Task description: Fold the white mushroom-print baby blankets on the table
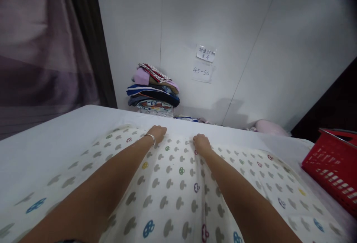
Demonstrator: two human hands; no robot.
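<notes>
A white cloth (161, 187) printed with grey and coloured mushrooms lies spread over the white table, running toward me between my arms. Its far edge is gripped by my left hand (157, 133), fingers closed, with a bracelet at the wrist. My right hand (202, 144) is also closed on the far edge, a short way to the right. Between the two hands the cloth looks fairly flat, with a fold running down from the right hand. Both arms stretch forward over the fabric.
Folded clothes (153, 90) are stacked beyond the table's far edge, against the white wall (134, 23). A red plastic basket (331, 165) stands at the right. Paper signs (202, 73) hang on the wall; a curtain (41, 49) is at the left. A pink item (270, 127) lies back right.
</notes>
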